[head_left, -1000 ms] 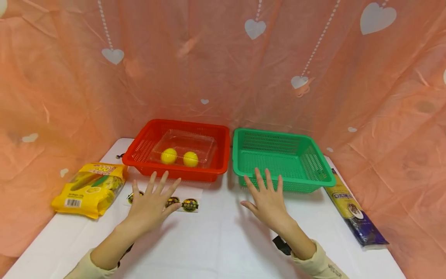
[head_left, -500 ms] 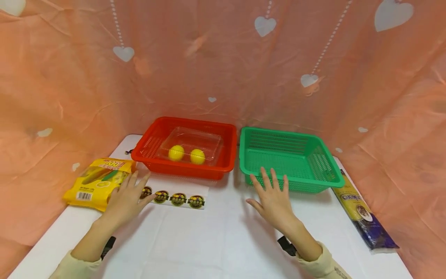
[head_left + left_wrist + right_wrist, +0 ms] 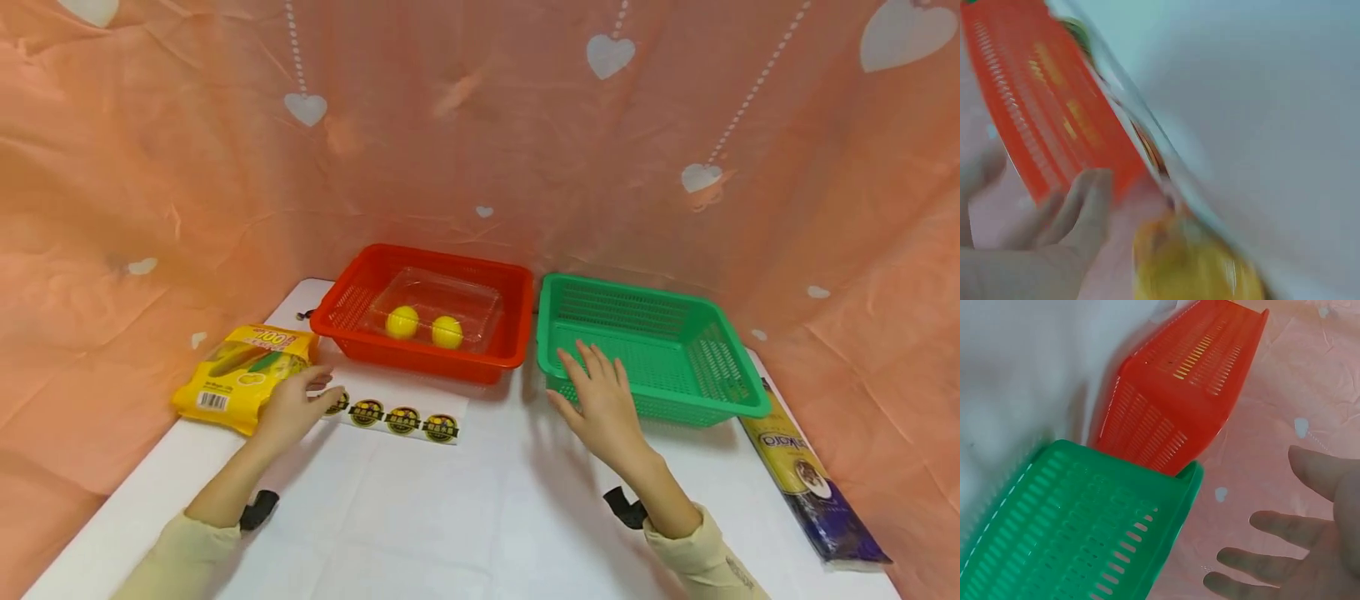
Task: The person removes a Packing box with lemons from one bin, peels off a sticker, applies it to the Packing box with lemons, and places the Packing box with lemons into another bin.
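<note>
My left hand hovers by the right side of a yellow snack bag, over the left end of a strip of round black stickers. Its fingers bend loosely, and nothing shows between them and the thumb. In the left wrist view, the red basket lies beyond those fingers, blurred. My right hand is spread in front of the green basket, fingertips overlapping its near rim in the head view. The right wrist view shows these fingers apart, holding nothing.
In the red basket sits a clear plastic box with two yellow balls. A yellow and purple packet lies at the table's right edge. A pink curtain hangs behind the baskets.
My left hand has moved left toward the bag and its spread fingers have bent. My right hand stays before the green basket, its fingers slightly closer together. The head view has shifted left.
</note>
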Demonstrator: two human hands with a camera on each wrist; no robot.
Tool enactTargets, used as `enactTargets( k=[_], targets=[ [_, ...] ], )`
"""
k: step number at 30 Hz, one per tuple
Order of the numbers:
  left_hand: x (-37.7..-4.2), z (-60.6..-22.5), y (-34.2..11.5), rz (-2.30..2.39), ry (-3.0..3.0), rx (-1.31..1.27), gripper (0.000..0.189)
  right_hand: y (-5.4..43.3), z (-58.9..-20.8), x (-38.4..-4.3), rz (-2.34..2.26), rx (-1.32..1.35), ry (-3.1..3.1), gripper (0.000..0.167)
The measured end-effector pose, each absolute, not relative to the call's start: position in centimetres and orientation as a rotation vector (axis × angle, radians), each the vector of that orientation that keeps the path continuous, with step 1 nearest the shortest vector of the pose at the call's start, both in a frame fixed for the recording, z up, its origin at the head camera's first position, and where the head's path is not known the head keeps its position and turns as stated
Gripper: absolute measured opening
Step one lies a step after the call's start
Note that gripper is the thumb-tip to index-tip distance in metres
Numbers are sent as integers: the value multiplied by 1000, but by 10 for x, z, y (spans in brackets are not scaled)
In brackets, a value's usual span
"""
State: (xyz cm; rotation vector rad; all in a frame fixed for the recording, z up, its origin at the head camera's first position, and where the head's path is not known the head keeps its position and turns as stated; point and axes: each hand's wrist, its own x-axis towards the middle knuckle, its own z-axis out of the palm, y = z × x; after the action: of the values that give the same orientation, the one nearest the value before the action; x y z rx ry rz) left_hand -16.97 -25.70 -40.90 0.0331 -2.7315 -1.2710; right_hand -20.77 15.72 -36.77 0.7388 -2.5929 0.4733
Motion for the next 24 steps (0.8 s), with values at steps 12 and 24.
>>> enactTargets(
  k=[12,24],
  targets=[
    [-212,-398,-207,-2402,-1357,556,79,138,-357,-241,750,742,-2528,50],
    [-235,-404,-190,-2194,-1188,511,54,98,-321,-303,930,728,-2712,50]
  ],
)
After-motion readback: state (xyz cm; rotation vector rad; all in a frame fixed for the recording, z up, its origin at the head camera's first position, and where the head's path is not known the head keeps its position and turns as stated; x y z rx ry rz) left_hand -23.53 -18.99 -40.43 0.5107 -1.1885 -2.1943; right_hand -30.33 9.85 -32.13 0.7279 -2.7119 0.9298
